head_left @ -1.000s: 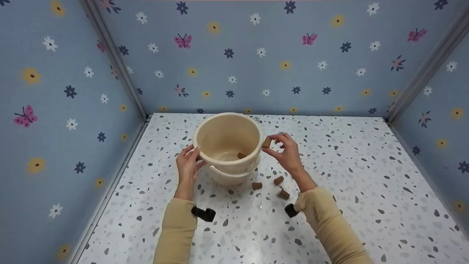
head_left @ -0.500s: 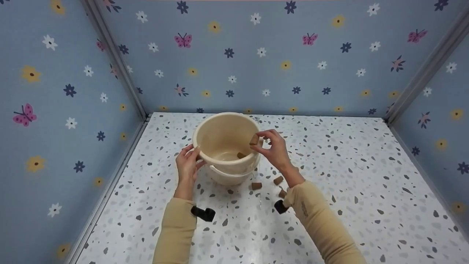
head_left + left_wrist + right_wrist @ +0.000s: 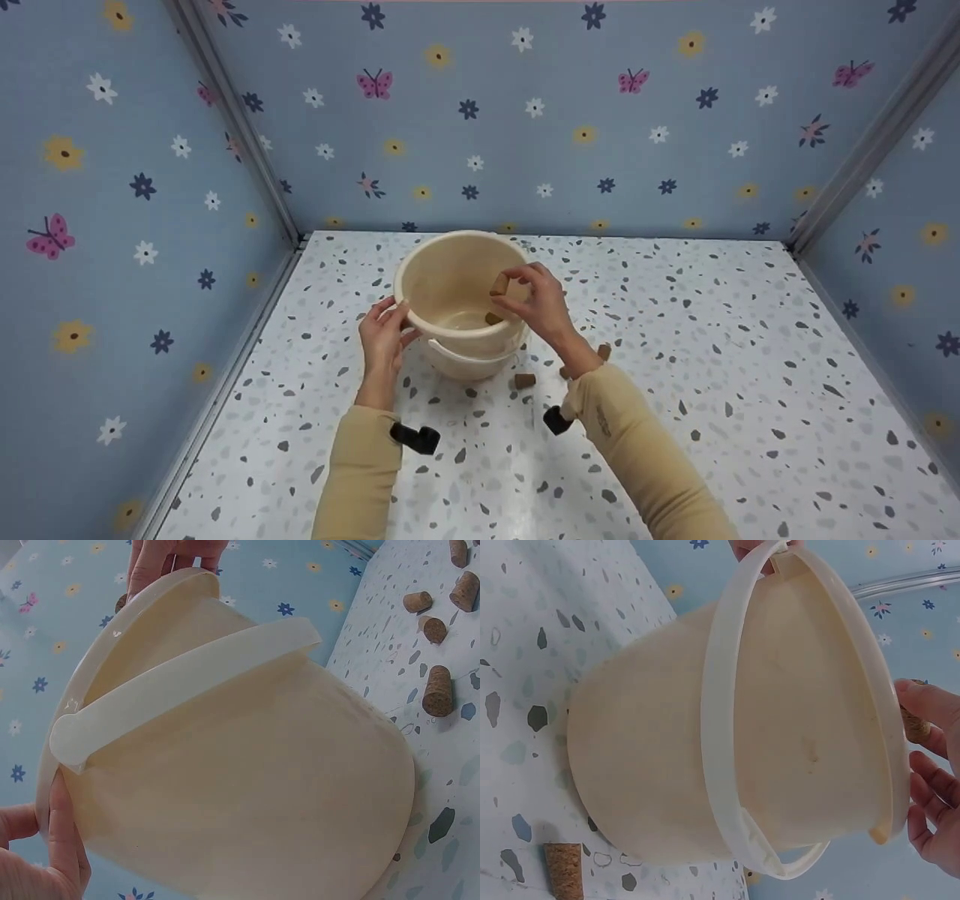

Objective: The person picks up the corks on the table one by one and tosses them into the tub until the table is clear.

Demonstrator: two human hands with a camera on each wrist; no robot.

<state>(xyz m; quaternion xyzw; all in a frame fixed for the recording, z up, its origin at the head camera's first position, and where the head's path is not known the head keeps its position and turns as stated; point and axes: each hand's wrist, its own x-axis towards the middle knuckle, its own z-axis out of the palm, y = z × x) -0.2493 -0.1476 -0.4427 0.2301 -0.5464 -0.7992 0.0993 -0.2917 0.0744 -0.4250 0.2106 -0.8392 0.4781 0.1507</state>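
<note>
A cream plastic bucket (image 3: 450, 331) stands upright on the speckled tabletop. My left hand (image 3: 381, 336) grips its rim on the left side, thumb over the edge. Above the right part of the opening, my right hand (image 3: 541, 306) pinches a tapered cork (image 3: 499, 283) between thumb and fingertips. Another cork (image 3: 493, 319) lies on the bucket's floor, partly hidden by the front rim. The white handle (image 3: 187, 682) hangs down against the bucket's outer wall. In the right wrist view, the held cork (image 3: 915, 722) shows just past the rim.
Several loose corks lie right of the bucket, including a cork (image 3: 525, 381) near its base and a cork (image 3: 604, 351) beside the right forearm. That forearm partly covers others. Flower-patterned blue panels (image 3: 525, 135) enclose the table at the back and sides.
My right hand has carried its cork leftward from outside the rim to above the bucket's opening. The left hand and the bucket have stayed in place.
</note>
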